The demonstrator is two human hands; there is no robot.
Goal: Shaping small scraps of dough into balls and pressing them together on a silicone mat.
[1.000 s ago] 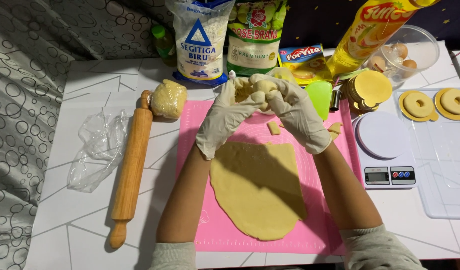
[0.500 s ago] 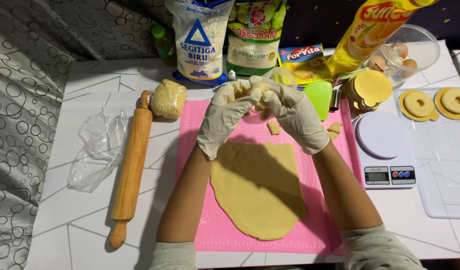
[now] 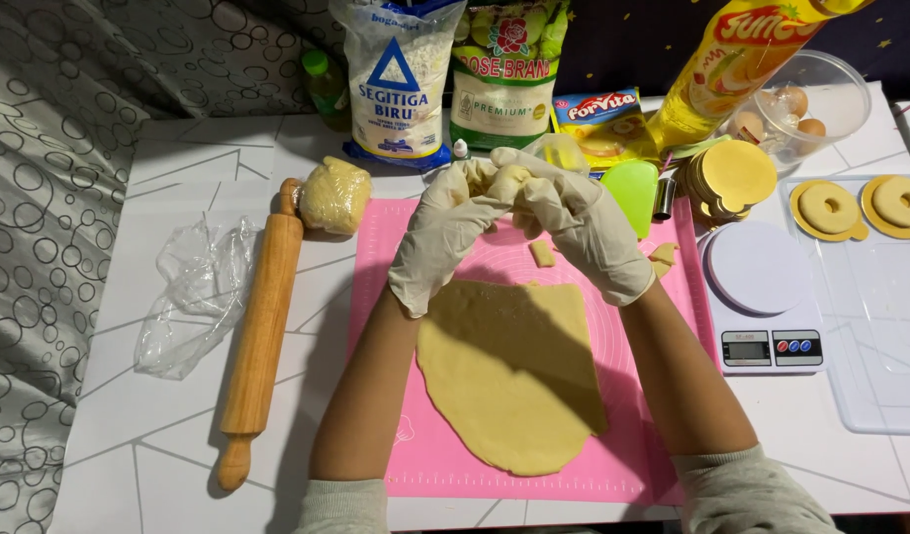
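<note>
A pink baking mat [image 3: 455, 465] lies on a white tiled table [image 3: 158, 455] and serves as the landmark here. On the middle of the mat spreads a large sheet of rolled-out yellow dough [image 3: 514, 381], straight-edged on its far side and rounded on its near side. Left of the mat, a wooden rolling pin [image 3: 260, 331] lies lengthwise, and further left sits a crumpled clear plastic bag [image 3: 193, 297]. Just right of the mat stands a white kitchen scale [image 3: 762, 297] with a round platform. Above the mat's far end, two hands in pale disposable gloves meet: the left hand [image 3: 437, 247] and the right hand [image 3: 589, 232] both have their fingers curled shut around a small lump of dough [image 3: 500, 181], pressing it between them in the air. At the mat's far left corner rests a wrapped ball of dough [image 3: 334, 195]. On the mat's far part, under the hands, lies a small dough scrap [image 3: 541, 253]; another dough offcut [image 3: 663, 257] lies at its right edge.
</note>
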